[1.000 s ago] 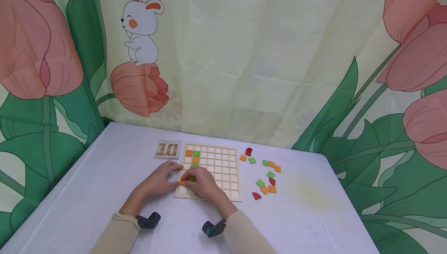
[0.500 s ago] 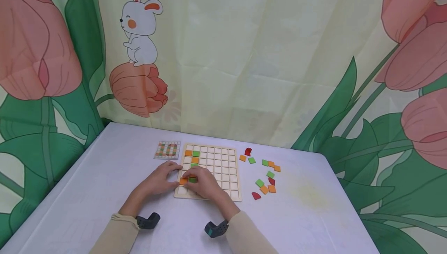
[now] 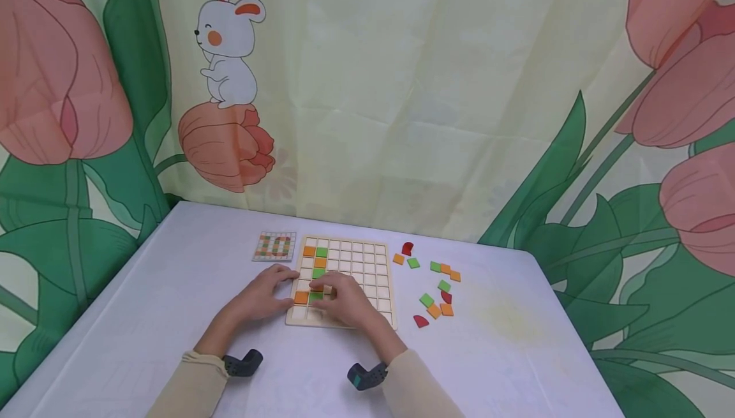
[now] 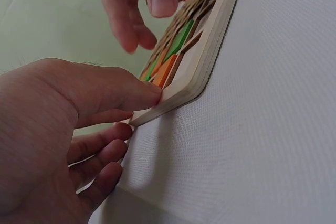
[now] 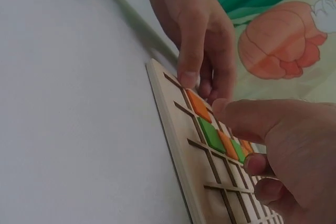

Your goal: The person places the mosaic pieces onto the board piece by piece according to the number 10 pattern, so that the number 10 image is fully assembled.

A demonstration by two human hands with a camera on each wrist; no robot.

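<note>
In the head view the right hand covers several cells of the wooden grid board and part of a green tile, while the pattern card is too small to read square by square; the left sleeve and right sleeve run off the bottom. The left wrist view crops the right hand at the top; in the right wrist view the printed rabbit is cut by the right edge
</note>
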